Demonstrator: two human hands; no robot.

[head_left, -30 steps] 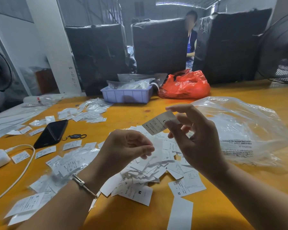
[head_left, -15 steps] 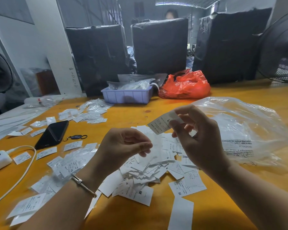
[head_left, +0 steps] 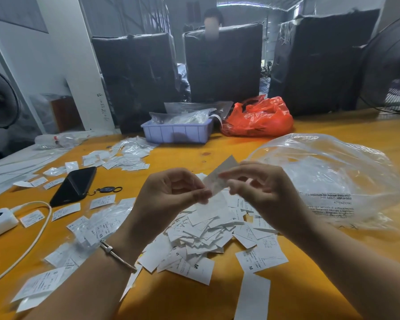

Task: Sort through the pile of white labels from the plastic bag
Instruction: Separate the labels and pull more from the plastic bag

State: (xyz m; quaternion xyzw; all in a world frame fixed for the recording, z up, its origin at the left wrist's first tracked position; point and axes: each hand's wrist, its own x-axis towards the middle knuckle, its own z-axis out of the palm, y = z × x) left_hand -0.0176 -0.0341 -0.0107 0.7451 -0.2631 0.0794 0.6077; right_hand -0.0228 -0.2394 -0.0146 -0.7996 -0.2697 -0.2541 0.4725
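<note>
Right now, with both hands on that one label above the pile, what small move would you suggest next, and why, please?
Probably let the left hand take the label and set it on the table at the left: both hands pinch it above the pile, and single labels already lie there.

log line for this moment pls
step: sorting labels | left hand: pinches label | right hand: pinches same label | label pile: on table below hands | plastic bag: right of pile

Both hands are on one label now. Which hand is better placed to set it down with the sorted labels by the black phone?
Probably the left hand: it pinches the lifted white paper label and is nearer the flat black phone. The right hand sits toward the clear plastic bag.
</note>
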